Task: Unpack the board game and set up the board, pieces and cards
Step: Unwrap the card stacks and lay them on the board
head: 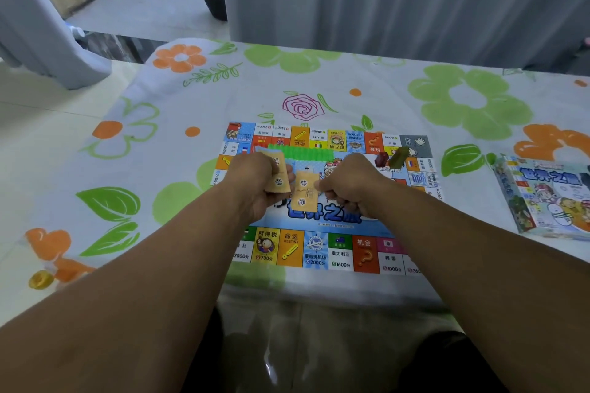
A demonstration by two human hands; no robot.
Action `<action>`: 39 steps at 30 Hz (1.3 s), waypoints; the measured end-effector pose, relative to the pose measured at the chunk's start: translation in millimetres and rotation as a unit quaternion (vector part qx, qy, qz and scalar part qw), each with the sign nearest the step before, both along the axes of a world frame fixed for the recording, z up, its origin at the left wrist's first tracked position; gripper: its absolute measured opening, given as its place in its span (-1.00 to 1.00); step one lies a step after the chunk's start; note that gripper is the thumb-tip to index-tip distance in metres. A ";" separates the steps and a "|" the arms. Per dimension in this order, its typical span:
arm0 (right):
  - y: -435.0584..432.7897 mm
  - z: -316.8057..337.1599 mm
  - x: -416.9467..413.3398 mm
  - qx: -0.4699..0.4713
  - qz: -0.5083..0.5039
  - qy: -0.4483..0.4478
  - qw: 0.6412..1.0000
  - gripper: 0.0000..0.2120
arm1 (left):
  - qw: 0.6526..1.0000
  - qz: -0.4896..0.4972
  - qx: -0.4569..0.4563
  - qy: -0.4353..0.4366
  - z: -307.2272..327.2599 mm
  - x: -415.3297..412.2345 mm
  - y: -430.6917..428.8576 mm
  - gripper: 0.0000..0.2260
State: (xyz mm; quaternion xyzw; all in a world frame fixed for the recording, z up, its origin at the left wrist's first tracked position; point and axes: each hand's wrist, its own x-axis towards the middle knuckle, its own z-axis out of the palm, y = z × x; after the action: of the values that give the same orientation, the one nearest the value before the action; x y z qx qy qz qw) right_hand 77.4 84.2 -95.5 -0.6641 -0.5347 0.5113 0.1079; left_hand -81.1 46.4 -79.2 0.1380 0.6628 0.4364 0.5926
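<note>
Flat on white plastic tablecloth with green and orange flowers [255, 89], close to near edge: colourful printed paper game board [319, 252] with border of property squares. Over board centre: left hand [252, 182], fingers curled round small stack of tan rectangular cards [278, 177], stack tilted. Just to its right: right hand [351, 190], thumb and forefinger pinching single tan card with printed characters [305, 193] by its right edge, other fingers curled under. Single card's upper left corner just beside stack; contact not resolvable. Behind both hands, across board's far half: bright green ridged strip [300, 152], kind unclear. Near board's far right corner, side by side: small dark red block piece [381, 159] and small olive-green block piece [399, 156]. Well right of board, on cloth: pale blue cartoon-printed game box [542, 198], cut by frame edge. Near cloth's left edge: small yellow round object [41, 279], blurred.
</note>
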 end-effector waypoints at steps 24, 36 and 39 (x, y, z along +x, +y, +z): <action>0.4 4.2 -0.3 -0.014 -0.020 0.097 0.995 -0.82 | 1.000 0.002 0.004 0.006 -0.9 -5.7 -0.7 -0.86; -1.2 -5.8 -1.6 -0.012 0.003 0.020 1.000 -0.76 | 1.000 0.009 0.004 -0.013 7.1 -3.9 -1.6 -0.70; 0.6 -4.0 0.4 0.006 0.002 0.007 1.000 -0.73 | 1.000 -0.009 -0.004 -0.019 9.6 2.0 -0.7 -0.61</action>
State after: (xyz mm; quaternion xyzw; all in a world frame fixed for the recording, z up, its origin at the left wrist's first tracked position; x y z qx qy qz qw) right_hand 77.9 84.8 -99.5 -0.6589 -0.5384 0.5127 0.1148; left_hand -79.0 45.7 -69.5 0.1331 0.6521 0.4308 0.6095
